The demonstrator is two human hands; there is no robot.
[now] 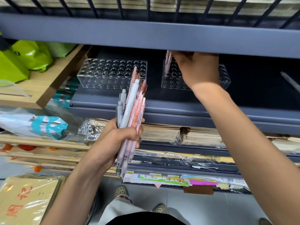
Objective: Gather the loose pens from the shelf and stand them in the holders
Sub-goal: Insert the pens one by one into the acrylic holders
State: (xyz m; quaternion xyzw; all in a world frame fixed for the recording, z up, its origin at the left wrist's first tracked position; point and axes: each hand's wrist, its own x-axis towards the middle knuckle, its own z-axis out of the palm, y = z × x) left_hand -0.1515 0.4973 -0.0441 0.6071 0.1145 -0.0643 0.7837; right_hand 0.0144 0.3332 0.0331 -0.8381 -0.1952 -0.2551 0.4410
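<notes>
Left hand (120,137): near the middle of the view, fingers curled tight round a bundle of pens (129,111), thumb across the front.
Bundle of pens: pink, white and grey barrels, tilted with the upper ends leaning far and right; the upper ends overlap the near right corner of the left holder in the view, and the lower ends stick out below the fist.
Right hand (198,69): reaches far under the upper shelf rail (146,34), fingers bent and pinching a pale pink pen (168,64) at its top; the fingertips are partly hidden by the rail.
Pale pink pen: nearly upright, its lower end inside the left end of the right holder; whether it sits fully in a hole I cannot tell.
Left holder (112,73): clear block with rows of round holes, standing on the dark grey shelf (178,98), no pens in it.
Right holder (224,75): same clear kind, just right of the first, mostly covered by the right hand and wrist.
Grey pen (290,82): lies loose on the shelf at the far right, well apart from both holders.
Green bags (24,59): on a wooden shelf to the left.
Wrapped paper stacks (162,133): on the shelf below the holders.
</notes>
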